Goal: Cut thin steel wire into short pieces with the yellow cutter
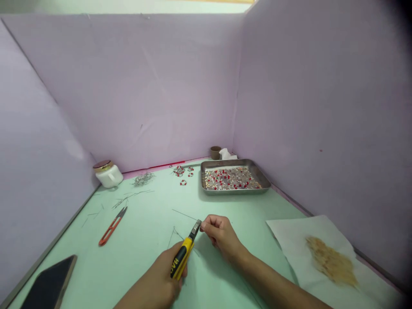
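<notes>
My left hand [169,272] is wrapped round the yellow and black handles of a pair of pliers [183,257], their metal jaws pointing up and away from me. At the tip of the jaws is a thin wire [184,214], which sticks out to the upper left. My right hand [222,234] pinches by thumb and forefinger right beside the jaws, apparently on the same wire; its end is hidden by the fingers. Another bent wire [174,229] lies on the green table just behind my left hand.
A metal tray [236,192] of red and pale beads stands at the back. Beaded rings [183,183], a wire pile [143,179], orange snips [112,226], a lidded white jar [109,175], a brown cup [215,152], a phone [49,283] and white paper [289,240] lie around. Lilac walls enclose the table.
</notes>
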Demonstrator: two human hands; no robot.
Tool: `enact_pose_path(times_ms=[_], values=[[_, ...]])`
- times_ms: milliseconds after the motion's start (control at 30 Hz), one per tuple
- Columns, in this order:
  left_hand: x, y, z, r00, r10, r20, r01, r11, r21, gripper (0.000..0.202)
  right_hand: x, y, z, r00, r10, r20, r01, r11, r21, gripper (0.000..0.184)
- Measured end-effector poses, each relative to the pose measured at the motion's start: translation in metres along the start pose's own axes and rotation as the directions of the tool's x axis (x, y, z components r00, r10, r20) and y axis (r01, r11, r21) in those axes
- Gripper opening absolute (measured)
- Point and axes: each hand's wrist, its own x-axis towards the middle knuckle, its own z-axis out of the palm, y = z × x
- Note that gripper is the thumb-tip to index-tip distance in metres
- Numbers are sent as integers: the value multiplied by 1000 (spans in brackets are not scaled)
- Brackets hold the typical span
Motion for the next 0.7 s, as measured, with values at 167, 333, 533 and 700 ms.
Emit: enact_pose_path(times_ms=[167, 333, 533, 700], values=[[2, 1, 1, 1000, 21, -18, -20, 999, 39, 27, 0, 3, 1, 1000, 22, -9, -22, 1000, 4, 22], [1, 0, 2, 1000, 1, -22, 0, 999, 42, 32, 1, 4, 2, 998, 55, -19, -54, 998, 19, 20], [3, -2, 2, 999, 25, -43, -24, 999, 26, 39, 1, 5, 1, 998, 62, -21, -62, 998, 22, 14], [4, 6, 2, 998, 54, -30, -52, 997, 55, 49, 0, 6, 0, 997, 69, -36, -69, 997, -20, 14]])
